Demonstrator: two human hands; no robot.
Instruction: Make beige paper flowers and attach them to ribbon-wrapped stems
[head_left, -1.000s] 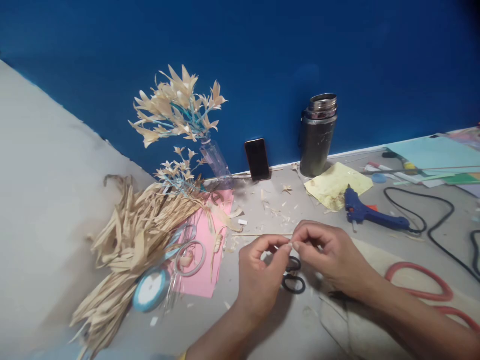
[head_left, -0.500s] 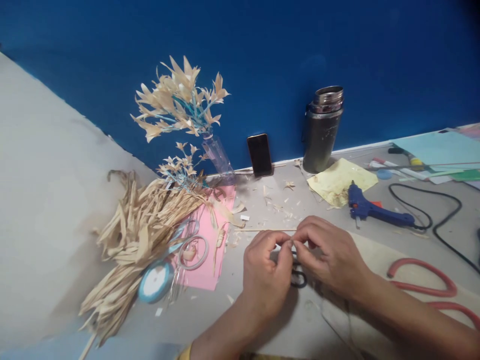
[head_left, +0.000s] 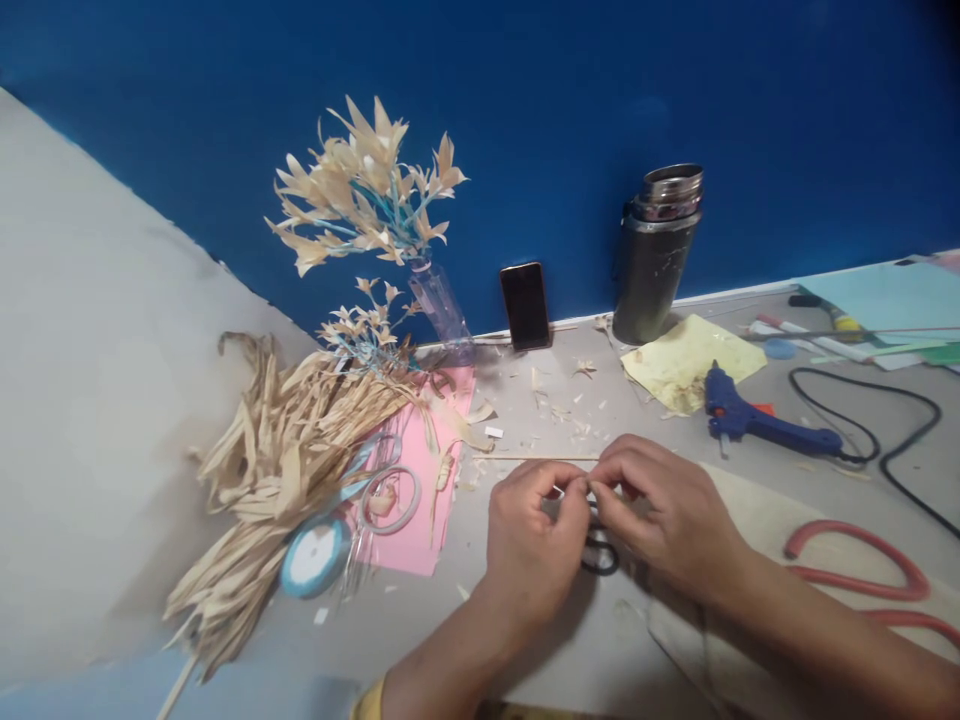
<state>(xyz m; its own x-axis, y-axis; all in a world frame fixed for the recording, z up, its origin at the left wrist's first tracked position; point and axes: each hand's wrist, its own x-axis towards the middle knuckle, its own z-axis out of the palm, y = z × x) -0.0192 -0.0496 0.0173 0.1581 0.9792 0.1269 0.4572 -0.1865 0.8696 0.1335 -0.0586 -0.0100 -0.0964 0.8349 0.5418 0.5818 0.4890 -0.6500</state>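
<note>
My left hand (head_left: 534,525) and my right hand (head_left: 664,510) meet over the table, fingertips pinched together. Whatever sits between them is too small and too covered to make out. Below the fingers lies a pair of scissors with black handles (head_left: 602,557), partly hidden by my hands. Just beyond the fingertips a thin stick (head_left: 532,457) rests on the table. Small pale husk scraps and a star-shaped husk flower (head_left: 585,369) lie farther back.
Left: dried husks (head_left: 300,450), a blue ribbon roll (head_left: 315,557), tape ring (head_left: 390,500), pink paper (head_left: 405,550), husk flowers (head_left: 375,160) in a clear bottle (head_left: 442,310). Back: phone (head_left: 526,305), flask (head_left: 654,270). Right: blue glue gun (head_left: 765,415) with cord, red-handled tool (head_left: 862,590).
The whole view has shifted slightly, so things sit a little farther right. My hands keep the same pinched pose with barely any movement.
</note>
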